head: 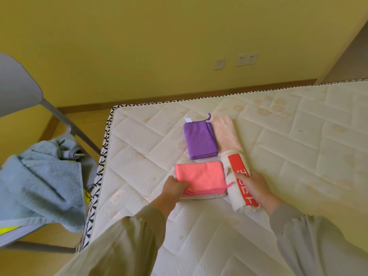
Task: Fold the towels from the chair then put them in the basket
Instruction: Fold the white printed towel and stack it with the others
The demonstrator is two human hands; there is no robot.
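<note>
Several folded towels lie on the white mattress (288,156). A coral pink towel (201,176) sits on a cream one; my left hand (173,188) grips their left front corner. A white towel with a red band (239,176) lies to the right, and my right hand (253,188) grips its right side. Behind them are a folded purple towel (199,140) and a pale pink towel (227,134). A blue-grey towel (39,182) lies unfolded on the grey chair (18,92) at the left. No basket is in view.
The chair stands close against the mattress's left edge, with something bright yellow-green (8,229) under the blue-grey towel. A yellow wall with sockets (246,59) runs behind the bed. The mattress stretches bare to the right and front.
</note>
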